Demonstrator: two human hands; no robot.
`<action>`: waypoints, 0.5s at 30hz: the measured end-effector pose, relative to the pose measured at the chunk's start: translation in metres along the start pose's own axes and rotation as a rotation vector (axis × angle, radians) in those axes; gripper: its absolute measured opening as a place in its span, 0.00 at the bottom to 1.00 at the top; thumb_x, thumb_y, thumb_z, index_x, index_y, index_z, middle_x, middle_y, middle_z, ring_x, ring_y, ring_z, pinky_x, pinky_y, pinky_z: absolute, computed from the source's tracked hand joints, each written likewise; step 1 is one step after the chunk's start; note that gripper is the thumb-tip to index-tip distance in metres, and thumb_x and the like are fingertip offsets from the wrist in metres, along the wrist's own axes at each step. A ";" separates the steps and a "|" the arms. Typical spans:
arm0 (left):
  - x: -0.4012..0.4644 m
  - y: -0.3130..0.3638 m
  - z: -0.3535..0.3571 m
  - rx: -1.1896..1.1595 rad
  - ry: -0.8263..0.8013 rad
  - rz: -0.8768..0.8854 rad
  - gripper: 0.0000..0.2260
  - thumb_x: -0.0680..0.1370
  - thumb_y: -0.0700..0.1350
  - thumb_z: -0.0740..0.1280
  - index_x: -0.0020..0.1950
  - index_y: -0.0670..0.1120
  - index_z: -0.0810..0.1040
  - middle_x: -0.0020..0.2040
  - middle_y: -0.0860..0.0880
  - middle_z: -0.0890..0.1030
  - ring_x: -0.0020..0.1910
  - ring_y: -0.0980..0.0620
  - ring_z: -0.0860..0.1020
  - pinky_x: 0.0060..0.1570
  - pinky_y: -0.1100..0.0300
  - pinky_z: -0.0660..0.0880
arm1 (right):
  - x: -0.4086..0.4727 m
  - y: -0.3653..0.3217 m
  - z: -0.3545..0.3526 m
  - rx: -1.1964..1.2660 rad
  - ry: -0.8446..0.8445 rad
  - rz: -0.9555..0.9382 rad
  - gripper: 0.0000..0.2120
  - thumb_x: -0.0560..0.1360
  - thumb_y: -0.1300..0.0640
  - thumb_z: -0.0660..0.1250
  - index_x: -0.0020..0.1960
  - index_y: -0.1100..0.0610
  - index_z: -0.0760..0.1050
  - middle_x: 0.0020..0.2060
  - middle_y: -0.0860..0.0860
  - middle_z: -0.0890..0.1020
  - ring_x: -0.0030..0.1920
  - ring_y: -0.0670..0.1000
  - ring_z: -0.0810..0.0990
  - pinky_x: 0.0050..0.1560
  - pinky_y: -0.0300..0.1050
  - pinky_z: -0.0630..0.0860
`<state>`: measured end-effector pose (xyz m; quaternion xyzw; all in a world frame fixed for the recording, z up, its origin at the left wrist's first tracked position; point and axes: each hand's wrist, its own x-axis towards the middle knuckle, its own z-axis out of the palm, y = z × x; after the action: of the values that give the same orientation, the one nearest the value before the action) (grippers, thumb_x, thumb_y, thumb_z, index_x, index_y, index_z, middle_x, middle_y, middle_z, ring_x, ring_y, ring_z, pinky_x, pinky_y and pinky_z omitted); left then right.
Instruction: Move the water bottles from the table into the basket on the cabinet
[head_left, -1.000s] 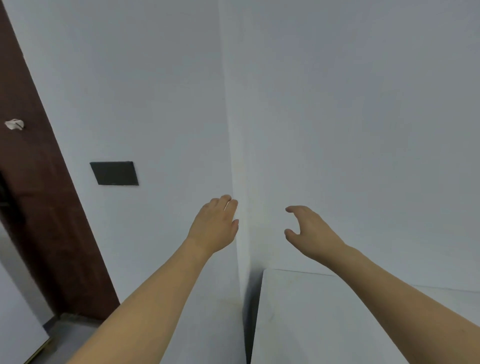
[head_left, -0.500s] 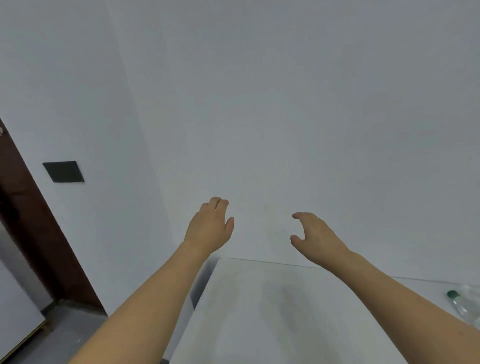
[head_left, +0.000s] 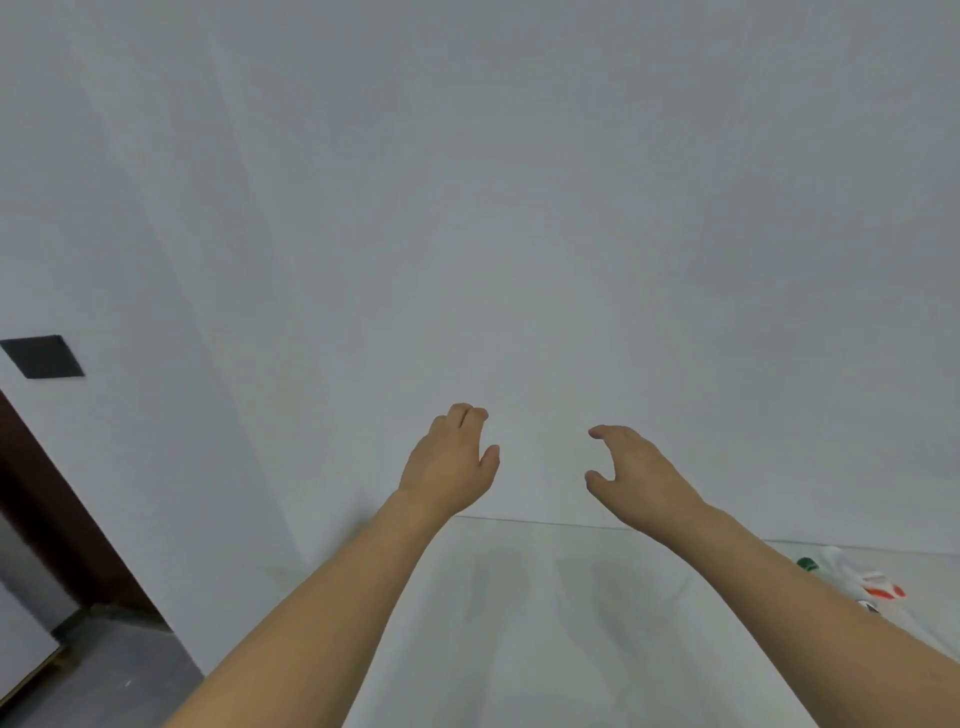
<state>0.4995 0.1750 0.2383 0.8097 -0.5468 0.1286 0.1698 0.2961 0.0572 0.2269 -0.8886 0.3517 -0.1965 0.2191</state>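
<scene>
Water bottles (head_left: 841, 577) are lying at the white table's (head_left: 545, 623) right edge while left hand (head_left: 449, 465) and right hand (head_left: 636, 478) are hovering empty, fingers loosely spread, probably needing a rightward reach next.

A white table (head_left: 545, 623) is stretching from the near edge of the view to the far wall. At its right edge, water bottles (head_left: 852, 582) are lying on the tabletop, partly hidden behind a forearm; one is showing a green cap, another a red-and-white label.
</scene>
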 end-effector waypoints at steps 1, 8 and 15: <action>0.001 0.014 0.004 0.006 -0.012 0.002 0.22 0.83 0.51 0.59 0.75 0.44 0.65 0.73 0.49 0.67 0.67 0.47 0.70 0.56 0.53 0.76 | -0.002 0.013 -0.007 0.005 0.002 0.000 0.27 0.79 0.54 0.61 0.76 0.55 0.60 0.75 0.49 0.65 0.73 0.50 0.64 0.71 0.43 0.61; 0.005 0.115 0.038 -0.086 -0.032 -0.158 0.22 0.83 0.51 0.60 0.75 0.44 0.65 0.74 0.49 0.67 0.67 0.47 0.70 0.60 0.52 0.74 | -0.022 0.124 -0.058 0.039 -0.044 0.012 0.27 0.79 0.53 0.62 0.76 0.55 0.61 0.75 0.50 0.65 0.73 0.51 0.65 0.70 0.44 0.62; 0.013 0.186 0.084 -0.169 -0.127 -0.255 0.22 0.83 0.52 0.59 0.74 0.44 0.66 0.73 0.47 0.68 0.63 0.48 0.74 0.57 0.55 0.72 | -0.029 0.206 -0.091 0.078 -0.075 0.080 0.27 0.79 0.54 0.63 0.76 0.56 0.62 0.74 0.51 0.66 0.72 0.52 0.67 0.70 0.46 0.63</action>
<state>0.3329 0.0655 0.1924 0.8619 -0.4579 0.0082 0.2175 0.1200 -0.0798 0.1876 -0.8714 0.3705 -0.1677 0.2743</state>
